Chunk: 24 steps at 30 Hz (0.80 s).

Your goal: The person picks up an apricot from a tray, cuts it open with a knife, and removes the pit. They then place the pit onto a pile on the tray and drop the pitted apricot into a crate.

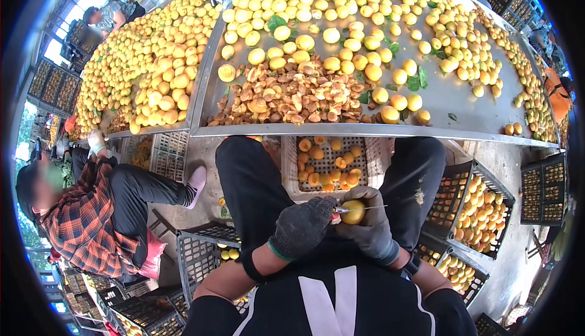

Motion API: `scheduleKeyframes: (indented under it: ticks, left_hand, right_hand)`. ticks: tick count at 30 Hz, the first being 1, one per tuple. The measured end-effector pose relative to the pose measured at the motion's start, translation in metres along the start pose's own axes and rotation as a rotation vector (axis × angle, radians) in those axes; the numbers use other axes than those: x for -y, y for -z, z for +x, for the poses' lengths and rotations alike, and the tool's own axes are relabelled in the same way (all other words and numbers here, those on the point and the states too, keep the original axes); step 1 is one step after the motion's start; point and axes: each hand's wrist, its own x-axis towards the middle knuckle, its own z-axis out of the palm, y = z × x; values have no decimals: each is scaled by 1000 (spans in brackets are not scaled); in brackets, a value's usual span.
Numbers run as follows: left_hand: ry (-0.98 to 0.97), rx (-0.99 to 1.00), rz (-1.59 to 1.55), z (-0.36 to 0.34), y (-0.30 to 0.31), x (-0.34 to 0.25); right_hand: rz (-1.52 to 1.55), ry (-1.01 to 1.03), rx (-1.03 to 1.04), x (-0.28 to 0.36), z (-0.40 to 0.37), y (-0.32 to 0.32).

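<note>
My left hand (301, 227), in a dark knit glove, is closed round a small knife (342, 210) with a reddish handle. Its thin blade lies across a yellow apricot (353, 213), and the tip shows beyond it on the right. Gloved in grey, my right hand (370, 226) grips that apricot from the right side, above my lap. Below the table edge, between my knees, a white crate (291, 188) holds several apricots with orange cut sides showing. On the metal table (268, 130) in front, a pile of brownish apricot scraps or pits (292, 95) lies before many whole apricots (304, 7).
Black crates (472, 247) with apricots stand at my right, and another black crate (204, 257) is by my left side. A person in a plaid shirt (91, 232) sits at the left. Another apricot heap (146, 61) covers the neighbouring table. Green leaves (417, 80) lie among the fruit.
</note>
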Motion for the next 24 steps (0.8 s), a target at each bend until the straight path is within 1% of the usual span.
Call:
scheduleKeyframes:
  ticks: [4,7,8,10,11,13,14,15,16,17,18,20,21,22,23,24]
  left_hand:
    - [70,74,-54,-1,1,-3]
    - [41,10,-98,-1,-2,-6]
    - [46,12,-100,-1,-4,-5]
    - [28,32,-143,0,-8,-3]
    - [87,64,-163,3,-8,-4]
    - [88,61,-183,6,-18,2]
    - [91,51,-203,8,-24,5]
    - [83,45,-201,11,-28,8]
    - [188,148,-226,14,-32,12]
    - [296,258,-253,15,-35,14]
    - [295,262,-257,18,-28,12]
    - [317,358,-554,31,-9,7]
    - [311,359,-558,32,-7,9]
    - [306,375,-662,32,-5,12]
    - [301,392,-764,32,-1,15]
    - [295,393,-766,33,3,17]
  right_hand:
    - [-12,-38,-46,1,-1,-2]
    - [-229,129,-64,-4,0,1]
    - [-202,118,-67,-4,-1,1]
    - [-352,195,-115,-5,0,-3]
    - [-351,196,-116,-5,4,-4]
    - [-735,401,-218,-6,11,-3]
    - [-738,407,-222,-8,13,-1]
    - [-769,362,-219,-10,15,2]
    - [-797,318,-215,-9,19,3]
    - [-618,147,-129,-1,20,11]
    - [-202,-93,-77,9,23,16]
    - [411,-381,66,1,30,41]
    - [508,-435,59,1,30,44]
    - [505,-430,55,5,28,46]
    - [172,-294,82,10,27,46]
    - [-160,-158,105,14,25,46]
